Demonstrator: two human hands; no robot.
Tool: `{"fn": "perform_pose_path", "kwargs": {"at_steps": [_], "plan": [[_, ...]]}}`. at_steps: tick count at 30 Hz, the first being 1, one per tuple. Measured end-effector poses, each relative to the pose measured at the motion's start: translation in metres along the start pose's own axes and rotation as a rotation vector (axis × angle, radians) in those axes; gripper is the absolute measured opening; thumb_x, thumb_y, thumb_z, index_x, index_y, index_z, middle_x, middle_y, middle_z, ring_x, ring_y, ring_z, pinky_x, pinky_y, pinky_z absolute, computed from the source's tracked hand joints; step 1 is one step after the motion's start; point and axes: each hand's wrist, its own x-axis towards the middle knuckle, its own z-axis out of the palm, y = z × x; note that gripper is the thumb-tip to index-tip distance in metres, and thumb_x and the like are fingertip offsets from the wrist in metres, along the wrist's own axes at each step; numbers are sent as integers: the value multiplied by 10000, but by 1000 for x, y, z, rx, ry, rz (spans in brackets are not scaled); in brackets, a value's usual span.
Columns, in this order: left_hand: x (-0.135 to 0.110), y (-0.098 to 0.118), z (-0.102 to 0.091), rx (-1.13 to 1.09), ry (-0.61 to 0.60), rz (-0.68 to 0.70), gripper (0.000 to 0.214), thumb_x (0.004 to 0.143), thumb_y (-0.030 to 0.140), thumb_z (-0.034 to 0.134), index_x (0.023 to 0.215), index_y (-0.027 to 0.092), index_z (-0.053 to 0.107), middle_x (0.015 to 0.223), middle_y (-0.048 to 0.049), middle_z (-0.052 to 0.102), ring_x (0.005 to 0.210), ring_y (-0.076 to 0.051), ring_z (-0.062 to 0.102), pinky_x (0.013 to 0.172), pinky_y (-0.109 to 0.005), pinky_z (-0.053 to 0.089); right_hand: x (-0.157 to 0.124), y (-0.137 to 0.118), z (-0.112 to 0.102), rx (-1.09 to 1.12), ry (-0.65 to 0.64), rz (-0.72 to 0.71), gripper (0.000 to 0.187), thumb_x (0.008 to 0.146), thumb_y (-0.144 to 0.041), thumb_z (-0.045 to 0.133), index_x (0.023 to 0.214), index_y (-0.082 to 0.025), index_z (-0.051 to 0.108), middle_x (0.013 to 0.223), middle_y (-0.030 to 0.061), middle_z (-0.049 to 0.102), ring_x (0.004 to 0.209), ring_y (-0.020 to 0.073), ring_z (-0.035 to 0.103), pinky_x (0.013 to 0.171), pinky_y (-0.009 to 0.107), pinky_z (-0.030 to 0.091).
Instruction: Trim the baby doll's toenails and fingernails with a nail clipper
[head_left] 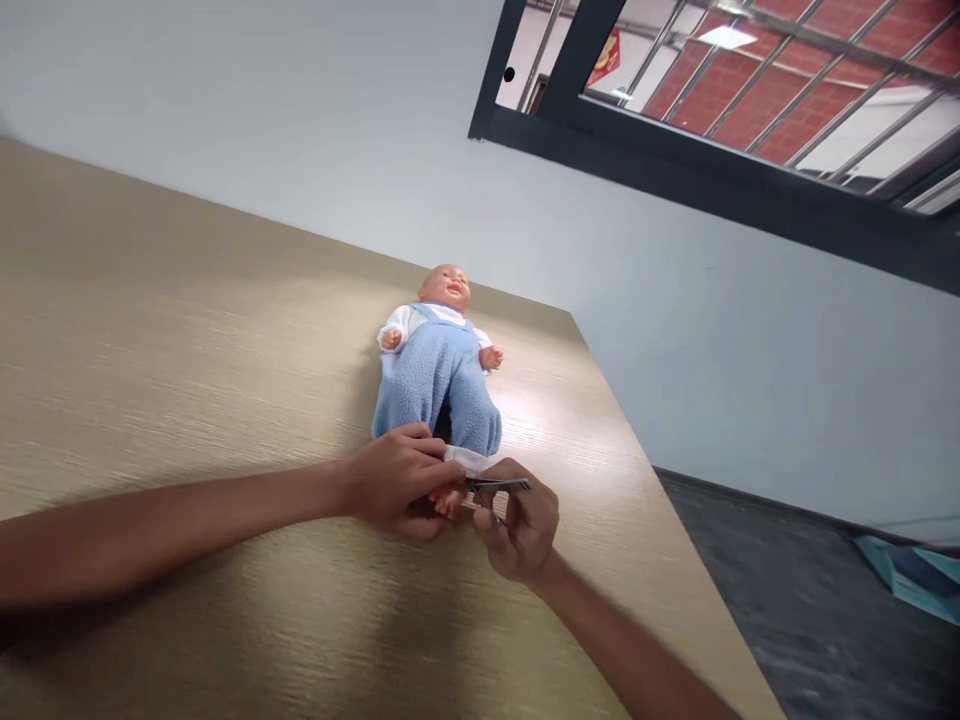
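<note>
A baby doll (442, 375) in a blue fleece romper and white shirt lies on its back on the tan wooden table (187, 380), head away from me. My left hand (397, 480) grips the doll's foot at the near end. My right hand (521, 525) pinches a small metal nail clipper (499, 485), its tip right at the doll's toes, which peek out between my two hands.
The table's right edge (660, 500) runs diagonally down to a dark floor (810, 600). A pale grey wall (337, 130) stands behind, with a barred dark-framed window (712, 160) at upper right. A teal object (911, 575) lies on the floor at far right.
</note>
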Motion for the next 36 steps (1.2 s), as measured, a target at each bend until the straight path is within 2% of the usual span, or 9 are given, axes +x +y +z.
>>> {"fn": "perform_pose_path", "kwargs": {"at_steps": [3,6,12,18,22,28,32,36], "plan": [[0,-3,2,51,27,25,237,847,391,566,902,162,542,682,-26,591,695,-221,568,669,-372,365,0,3,0,11,-8,52,202,924,-368,547,862,-179,583,701,15,577,573,149,569,538,271,465],[0,-6,2,66,56,48,227,853,381,561,901,160,544,675,-26,596,710,-225,574,672,-372,367,-2,4,0,-5,8,64,141,901,-319,582,921,-180,599,759,24,610,602,151,596,557,266,484],[1,-10,1,90,48,41,262,836,383,581,959,152,567,691,-31,606,729,-233,582,684,-368,378,-6,-1,1,0,1,127,222,863,-277,630,1039,-192,524,668,-29,590,516,124,568,508,231,484],[1,-11,-1,43,73,24,252,834,372,566,963,156,582,679,-24,616,704,-223,565,682,-371,365,-3,-6,3,-45,-45,78,237,856,-263,637,1051,-197,520,688,-30,605,514,117,582,510,229,503],[1,-12,-3,38,41,27,216,832,344,571,953,165,579,684,-27,614,715,-228,560,691,-372,355,-2,-8,4,-96,-86,21,238,861,-261,641,1058,-205,521,718,-23,636,561,131,621,543,239,533],[-1,-16,-6,34,13,102,216,942,351,488,1011,175,593,804,-64,639,784,-235,560,705,-379,335,-4,-6,4,-108,-146,-95,248,887,-253,617,1107,-199,517,813,20,647,661,155,641,591,265,545],[-2,-16,-7,31,2,88,296,1011,378,383,968,179,599,793,-68,634,778,-235,543,714,-392,325,-3,-5,3,-62,-148,-90,235,912,-307,611,1098,-195,521,809,22,632,657,151,629,601,267,544],[-2,-14,-6,19,-9,77,268,1006,365,399,1016,186,598,804,-57,642,790,-234,548,721,-395,321,-3,-4,3,-43,-129,-98,276,926,-397,618,1079,-186,529,810,28,630,688,162,639,613,276,544]]}}
